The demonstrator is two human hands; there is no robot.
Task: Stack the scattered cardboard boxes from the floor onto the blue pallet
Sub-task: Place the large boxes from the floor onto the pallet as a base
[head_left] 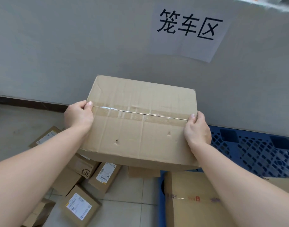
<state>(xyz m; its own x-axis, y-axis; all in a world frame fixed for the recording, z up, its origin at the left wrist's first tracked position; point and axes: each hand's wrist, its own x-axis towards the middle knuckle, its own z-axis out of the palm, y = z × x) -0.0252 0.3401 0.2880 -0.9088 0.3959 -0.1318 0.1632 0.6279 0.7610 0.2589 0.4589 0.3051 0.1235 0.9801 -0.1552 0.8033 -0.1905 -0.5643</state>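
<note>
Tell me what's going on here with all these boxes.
A person is holding a large cardboard box in the air, the left hand gripping its left end and the right hand its right end, thumbs on top near the tape seam. The blue pallet is just to the right, with another big box lying on it. Several small labelled boxes lie scattered on the tiled floor at lower left.

large box (140, 122): matt brown cardboard, dented, glossy clear tape on seam | pallet (255, 154): blue moulded plastic grid | floor (124, 194): smooth pale tile | wall sign (189, 30): white paper
</note>
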